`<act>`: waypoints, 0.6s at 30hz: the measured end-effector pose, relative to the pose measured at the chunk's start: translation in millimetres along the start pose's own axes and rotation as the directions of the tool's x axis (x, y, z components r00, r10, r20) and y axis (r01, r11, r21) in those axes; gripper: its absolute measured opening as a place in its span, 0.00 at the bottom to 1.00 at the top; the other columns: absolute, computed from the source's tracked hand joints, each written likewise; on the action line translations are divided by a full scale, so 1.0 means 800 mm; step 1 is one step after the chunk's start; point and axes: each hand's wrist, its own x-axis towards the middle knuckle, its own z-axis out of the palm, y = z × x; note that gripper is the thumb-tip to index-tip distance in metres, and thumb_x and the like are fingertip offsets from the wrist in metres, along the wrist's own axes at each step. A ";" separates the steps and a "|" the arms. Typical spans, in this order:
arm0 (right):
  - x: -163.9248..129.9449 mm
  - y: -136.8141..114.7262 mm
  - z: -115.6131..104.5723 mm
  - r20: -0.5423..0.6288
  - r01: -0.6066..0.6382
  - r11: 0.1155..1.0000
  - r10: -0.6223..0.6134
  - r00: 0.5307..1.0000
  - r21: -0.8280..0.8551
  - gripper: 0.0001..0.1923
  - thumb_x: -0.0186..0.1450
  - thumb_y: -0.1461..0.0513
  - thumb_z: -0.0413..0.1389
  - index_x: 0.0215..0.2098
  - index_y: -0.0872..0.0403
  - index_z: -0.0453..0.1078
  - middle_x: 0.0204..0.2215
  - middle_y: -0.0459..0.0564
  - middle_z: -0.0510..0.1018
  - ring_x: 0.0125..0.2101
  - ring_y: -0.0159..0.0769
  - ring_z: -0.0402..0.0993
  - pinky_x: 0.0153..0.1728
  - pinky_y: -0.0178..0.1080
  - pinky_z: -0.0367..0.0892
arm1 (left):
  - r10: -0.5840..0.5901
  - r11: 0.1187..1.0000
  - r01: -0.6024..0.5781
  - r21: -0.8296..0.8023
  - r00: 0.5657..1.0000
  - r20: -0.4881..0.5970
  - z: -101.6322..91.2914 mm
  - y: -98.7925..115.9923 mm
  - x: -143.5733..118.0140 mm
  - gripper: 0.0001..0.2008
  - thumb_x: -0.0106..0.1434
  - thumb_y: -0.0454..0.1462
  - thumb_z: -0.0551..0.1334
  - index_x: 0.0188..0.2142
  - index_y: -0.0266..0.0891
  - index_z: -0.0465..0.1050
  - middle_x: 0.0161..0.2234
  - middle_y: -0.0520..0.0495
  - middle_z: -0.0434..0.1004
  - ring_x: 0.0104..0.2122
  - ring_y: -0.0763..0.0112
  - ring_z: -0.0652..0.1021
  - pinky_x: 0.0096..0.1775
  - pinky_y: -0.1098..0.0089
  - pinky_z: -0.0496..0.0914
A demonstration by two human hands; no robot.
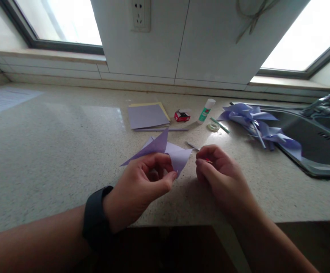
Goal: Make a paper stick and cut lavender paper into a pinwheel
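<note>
My left hand (150, 178), with a dark watch on its wrist, is closed on a purple paper pinwheel (156, 146) with bent, pointed blades. It holds the paper just above the counter, thumb and fingertips at one corner. My right hand (219, 170) is beside it, fingers pinched together, apart from the paper. A bit of red (207, 160) shows at its fingers; I cannot make out what it is. A pointed metal blade (192, 145) sticks out behind the right fingertips, its other end hidden by the hand.
Behind my hands lie stacked purple and yellow paper sheets (148, 116), a purple paper stick (162, 129), a small red box (182, 116), an upright glue stick (206, 111), a tape roll (213, 127) and a green strip (220, 125). Finished-looking purple pinwheels (244, 113) overlap the sink (321, 144) edge.
</note>
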 end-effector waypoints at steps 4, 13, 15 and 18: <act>0.007 0.001 -0.009 0.047 -0.044 0.999 0.045 0.998 -0.015 0.24 0.61 0.59 0.62 0.52 0.49 0.59 0.34 0.45 0.78 0.21 0.30 0.73 0.18 0.31 0.66 | 0.001 1.000 -0.001 0.012 1.000 0.014 0.000 0.001 0.000 0.08 0.61 0.38 0.68 0.40 0.40 0.78 0.31 0.52 0.73 0.30 0.74 0.70 0.32 0.72 0.63; 0.022 0.004 -0.030 0.065 -0.047 0.949 0.071 0.995 -0.312 0.14 0.66 0.57 0.59 0.49 0.51 0.73 0.36 0.51 0.83 0.23 0.34 0.79 0.16 0.31 0.66 | 0.015 1.000 -0.015 -0.004 0.999 0.044 0.001 0.002 0.003 0.07 0.60 0.36 0.67 0.39 0.39 0.78 0.30 0.52 0.72 0.29 0.74 0.69 0.32 0.72 0.63; 0.023 0.005 -0.034 0.031 -0.024 0.950 0.036 0.999 -0.312 0.12 0.66 0.55 0.59 0.45 0.52 0.76 0.30 0.50 0.82 0.23 0.36 0.80 0.16 0.32 0.67 | 0.022 1.000 -0.022 -0.008 0.999 0.047 0.000 0.000 0.003 0.09 0.60 0.36 0.68 0.40 0.39 0.79 0.30 0.52 0.73 0.29 0.74 0.69 0.33 0.72 0.64; 0.023 0.007 -0.039 0.000 0.025 0.968 -0.026 1.000 -0.248 0.12 0.67 0.54 0.60 0.43 0.52 0.76 0.26 0.48 0.80 0.25 0.37 0.80 0.18 0.32 0.69 | 0.022 0.999 -0.021 -0.024 0.998 0.064 0.000 -0.001 0.003 0.10 0.59 0.36 0.68 0.42 0.40 0.79 0.31 0.52 0.73 0.30 0.74 0.69 0.33 0.73 0.64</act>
